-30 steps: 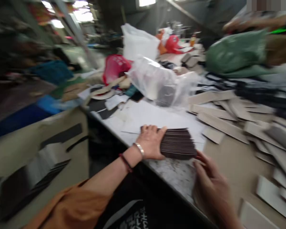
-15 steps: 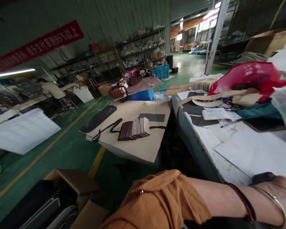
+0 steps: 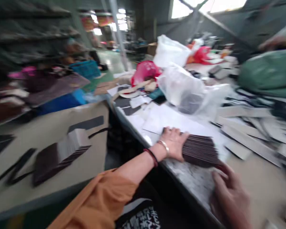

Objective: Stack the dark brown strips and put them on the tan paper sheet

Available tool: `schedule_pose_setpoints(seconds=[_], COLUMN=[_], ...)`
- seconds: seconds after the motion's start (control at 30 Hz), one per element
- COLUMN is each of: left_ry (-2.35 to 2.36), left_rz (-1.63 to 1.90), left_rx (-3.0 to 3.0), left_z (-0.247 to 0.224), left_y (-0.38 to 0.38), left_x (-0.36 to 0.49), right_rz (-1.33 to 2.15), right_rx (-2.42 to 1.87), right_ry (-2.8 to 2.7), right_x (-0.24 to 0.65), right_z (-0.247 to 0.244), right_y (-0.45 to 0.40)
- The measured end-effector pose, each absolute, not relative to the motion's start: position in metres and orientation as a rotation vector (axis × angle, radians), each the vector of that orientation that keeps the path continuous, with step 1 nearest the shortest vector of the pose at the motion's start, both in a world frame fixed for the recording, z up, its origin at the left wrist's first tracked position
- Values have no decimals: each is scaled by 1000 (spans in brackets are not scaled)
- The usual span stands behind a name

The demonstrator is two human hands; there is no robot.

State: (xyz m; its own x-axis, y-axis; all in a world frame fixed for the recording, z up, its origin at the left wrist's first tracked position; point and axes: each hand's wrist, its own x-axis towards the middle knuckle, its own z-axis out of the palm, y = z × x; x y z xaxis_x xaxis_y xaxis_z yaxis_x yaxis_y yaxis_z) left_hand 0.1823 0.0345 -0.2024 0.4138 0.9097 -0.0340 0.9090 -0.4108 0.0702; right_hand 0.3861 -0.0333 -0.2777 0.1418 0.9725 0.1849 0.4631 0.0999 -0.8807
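Note:
A row of dark brown flat pieces stands stacked on the white-covered table at the right. My left hand, with a bangle at the wrist, lies over the far left end of this row, fingers spread over it and thumb against its side. Around the near right end of the row curls my right hand, its thumb and fingers bent at the last pieces. Motion blur softens its outline. On the beige board at the left, a second stack of brown and cream pieces rests with black straps beside it.
The white table holds clear plastic bags, a red bag and papers. Pale strips are scattered at the right, below a green bundle. A dark gap separates the table from the beige board.
The view has swung to the right. The brown row beside my left hand now shows fully, and my right hand has come into view at its other end.

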Motion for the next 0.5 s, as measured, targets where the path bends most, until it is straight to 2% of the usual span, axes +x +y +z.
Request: schedule_pose_setpoints(seconds=[0.17, 0.5], left_ry=[1655, 1682], left_rz=[64, 2], left_rx=[2633, 2666], left_z=[-220, -213], left_y=[46, 38], left_x=[181, 185], right_rz=[679, 633], right_rx=[-1399, -1316], right_ry=[-1448, -1494], right_x=[388, 384], right_z=[-283, -275], right_y=[-34, -40])
